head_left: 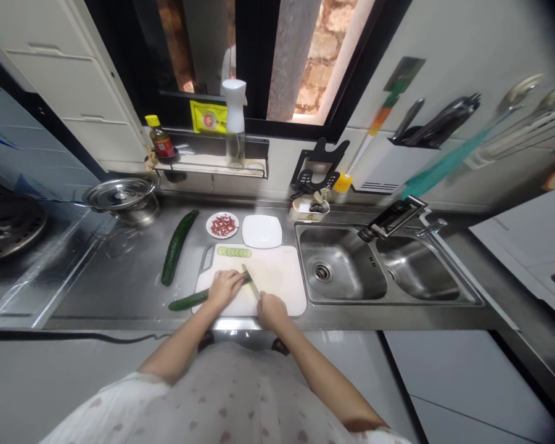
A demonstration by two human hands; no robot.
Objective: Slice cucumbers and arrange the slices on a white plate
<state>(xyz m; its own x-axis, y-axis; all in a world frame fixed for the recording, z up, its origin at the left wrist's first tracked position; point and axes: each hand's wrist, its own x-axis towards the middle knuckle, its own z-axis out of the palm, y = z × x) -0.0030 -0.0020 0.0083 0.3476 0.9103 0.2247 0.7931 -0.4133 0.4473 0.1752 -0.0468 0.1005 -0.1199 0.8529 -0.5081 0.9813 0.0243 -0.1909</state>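
Left hand (226,288) closed over a cucumber (189,301), right hand (272,310) around a knife (250,280) — a row of slices (234,252) done, much apparently uncut.

The place is a kitchen. A stainless steel bench (129,277) carries a lidded steel pot (129,200), a white chopping board (284,271) with cucumber slices (234,252) and a small dish (208,226) of chopped red pieces (224,225); a double sink (346,259) with a black faucet (391,220) is set into it. Below the window (254,74), a yellow-capped bottle (161,142) stands on a rack (203,167); dark-handled utensils (448,120) fill a white holder (382,163) on the wall.
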